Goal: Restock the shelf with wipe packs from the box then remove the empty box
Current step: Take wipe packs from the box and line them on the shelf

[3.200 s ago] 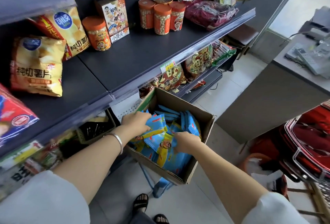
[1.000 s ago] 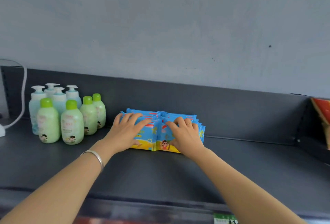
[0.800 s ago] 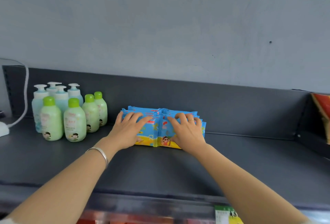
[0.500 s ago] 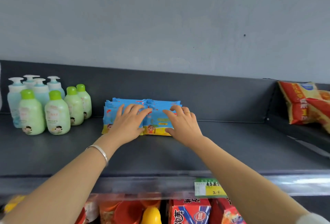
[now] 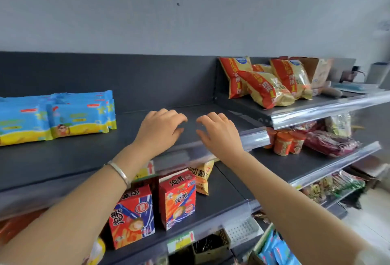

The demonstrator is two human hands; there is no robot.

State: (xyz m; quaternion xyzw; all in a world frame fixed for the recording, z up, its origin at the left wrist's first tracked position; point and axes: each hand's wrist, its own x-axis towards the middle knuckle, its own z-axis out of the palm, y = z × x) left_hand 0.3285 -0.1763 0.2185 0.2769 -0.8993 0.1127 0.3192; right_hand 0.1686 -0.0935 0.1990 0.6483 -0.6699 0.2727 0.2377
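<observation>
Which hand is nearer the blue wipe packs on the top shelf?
Left. The left hand is to the right of the wipe packs, apart from them; the right hand is farther right, beyond it.

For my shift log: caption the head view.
Left hand and right hand hover empty above the shelf, wipe packs stacked to their left.

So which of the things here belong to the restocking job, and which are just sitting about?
Job: blue-and-yellow plastic wipe packs on the dark metal top shelf; more blue packs in the brown cardboard box, bottom right; left hand and right hand, both empty.
Just sitting: orange-and-yellow snack bags; red printed cartons; orange round tubs.
</observation>
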